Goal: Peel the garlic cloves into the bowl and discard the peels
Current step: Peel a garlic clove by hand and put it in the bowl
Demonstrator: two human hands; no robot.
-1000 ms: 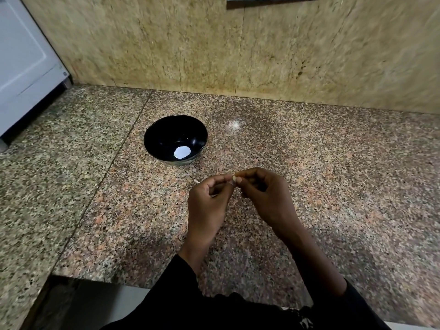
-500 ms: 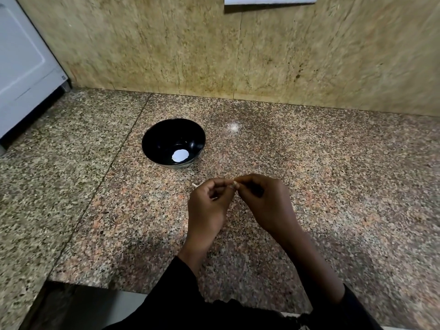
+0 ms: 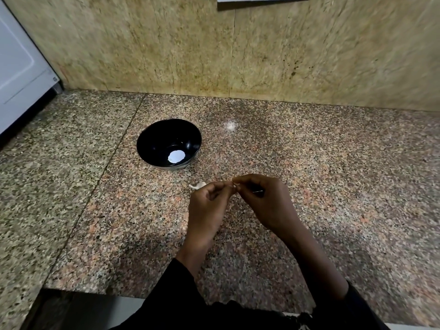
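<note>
Kitchen, domestic: speckled granite countertop (image 3: 309, 175) running along a beige stone backsplash (image 3: 262, 51); white appliance (image 3: 16, 75) standing at left; black bowl (image 3: 152, 141) sitting on the counter

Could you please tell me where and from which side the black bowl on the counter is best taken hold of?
Grip the bowl at its rim, on the near right side, coming from above. It stands upright and open on the counter, its walls flare outward, and that side faces the hands; the left hand is closest. Both hands are now busy pinching something small between them.
</note>
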